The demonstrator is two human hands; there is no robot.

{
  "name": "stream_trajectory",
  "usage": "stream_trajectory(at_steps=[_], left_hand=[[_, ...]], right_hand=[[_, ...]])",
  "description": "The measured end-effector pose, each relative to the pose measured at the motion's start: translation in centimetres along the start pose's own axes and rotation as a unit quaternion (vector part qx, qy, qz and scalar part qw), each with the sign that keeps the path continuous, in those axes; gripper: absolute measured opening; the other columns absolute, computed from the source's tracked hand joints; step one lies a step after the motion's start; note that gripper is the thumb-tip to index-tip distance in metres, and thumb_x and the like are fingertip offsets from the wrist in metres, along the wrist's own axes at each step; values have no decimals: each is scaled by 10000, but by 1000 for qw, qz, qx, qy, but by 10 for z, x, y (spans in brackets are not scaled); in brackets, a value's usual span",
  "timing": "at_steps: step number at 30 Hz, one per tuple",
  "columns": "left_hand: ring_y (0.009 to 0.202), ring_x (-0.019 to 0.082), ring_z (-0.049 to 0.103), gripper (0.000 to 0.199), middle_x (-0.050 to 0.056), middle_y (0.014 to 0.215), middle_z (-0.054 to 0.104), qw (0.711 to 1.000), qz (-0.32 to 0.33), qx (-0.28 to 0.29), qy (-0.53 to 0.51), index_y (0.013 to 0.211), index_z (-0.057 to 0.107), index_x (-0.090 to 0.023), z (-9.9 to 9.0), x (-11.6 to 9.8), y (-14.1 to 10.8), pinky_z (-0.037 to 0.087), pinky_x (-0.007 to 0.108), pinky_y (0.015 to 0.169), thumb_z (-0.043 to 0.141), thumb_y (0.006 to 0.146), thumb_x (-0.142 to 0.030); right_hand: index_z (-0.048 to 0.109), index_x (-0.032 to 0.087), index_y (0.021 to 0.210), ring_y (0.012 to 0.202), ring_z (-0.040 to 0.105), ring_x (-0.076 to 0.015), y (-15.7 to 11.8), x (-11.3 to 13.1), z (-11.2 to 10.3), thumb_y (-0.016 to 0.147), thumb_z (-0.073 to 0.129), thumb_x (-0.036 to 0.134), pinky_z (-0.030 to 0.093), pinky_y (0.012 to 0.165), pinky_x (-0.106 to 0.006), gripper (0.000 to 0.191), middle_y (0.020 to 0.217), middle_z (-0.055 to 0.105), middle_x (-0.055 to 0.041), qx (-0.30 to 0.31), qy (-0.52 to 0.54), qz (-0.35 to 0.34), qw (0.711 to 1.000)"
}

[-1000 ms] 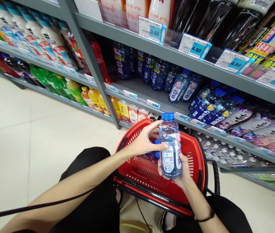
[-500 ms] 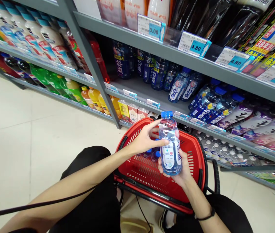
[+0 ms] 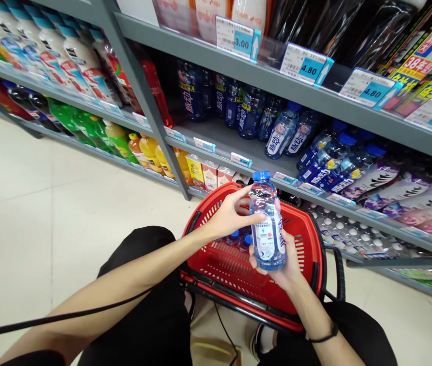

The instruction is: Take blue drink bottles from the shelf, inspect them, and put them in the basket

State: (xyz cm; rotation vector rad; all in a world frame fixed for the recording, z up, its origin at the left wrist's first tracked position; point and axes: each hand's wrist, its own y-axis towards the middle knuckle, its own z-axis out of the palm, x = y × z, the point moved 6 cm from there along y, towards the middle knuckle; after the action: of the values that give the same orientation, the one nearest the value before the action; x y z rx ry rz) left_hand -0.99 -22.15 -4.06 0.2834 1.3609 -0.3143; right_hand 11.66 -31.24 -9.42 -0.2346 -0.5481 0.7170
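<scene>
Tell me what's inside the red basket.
A few blue-capped bottles show inside the red basket, near its shelf side. The left hand and the held bottle cover part of that area, so the count cannot be told.

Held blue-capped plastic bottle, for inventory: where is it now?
Head view, right of centre: the bottle is held by the left hand and right hand over the red plastic basket.
</scene>
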Motion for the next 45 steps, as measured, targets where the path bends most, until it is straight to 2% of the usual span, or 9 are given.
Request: stream_trajectory(at_steps=[7,16,23,30,45], left_hand=[[1182,332,702,924,188,1351,690,999,-22,-15,21,1528,479,-151,-2,0,-1,621,474,931,911,730,-322],[1211,321,694,753,172,1383,679,998,15,41,36,1552,483,-179,-5,-3,0,589,462,984,780,890,-380],[1238,343,674,864,217,1424,641,996,22,42,77,1597,391,-141,-3,-3,-3,601,463,931,802,862,-335],[1216,351,682,870,219,1414,642,995,30,43,85,1595,390,-155,-2,-4,-4,618,459,881,809,853,-332],[1213,348,687,868,220,1405,648,994,28,38,98,1592,397,-140,-5,0,-3,587,532,988,802,854,-351]], right_hand=[[755,93,1056,684,730,-243,2,1,-6,889,625,665,488,383,-223,610,837,782,-155,-22,-26,-34,999],[764,39,1068,612,725,-226,0,-1,-5,863,615,694,472,358,-218,702,807,788,-162,-10,3,-1,1000],[767,24,1046,601,730,-233,0,0,-3,864,617,662,458,353,-220,681,798,785,-165,-10,15,-4,1000],[777,35,1038,604,729,-234,-1,0,-4,866,598,668,464,374,-229,680,802,785,-157,-22,-2,-4,1000],[789,27,1002,573,725,-226,-2,1,-5,828,616,684,466,387,-225,702,768,776,-153,-58,-19,-6,998]])
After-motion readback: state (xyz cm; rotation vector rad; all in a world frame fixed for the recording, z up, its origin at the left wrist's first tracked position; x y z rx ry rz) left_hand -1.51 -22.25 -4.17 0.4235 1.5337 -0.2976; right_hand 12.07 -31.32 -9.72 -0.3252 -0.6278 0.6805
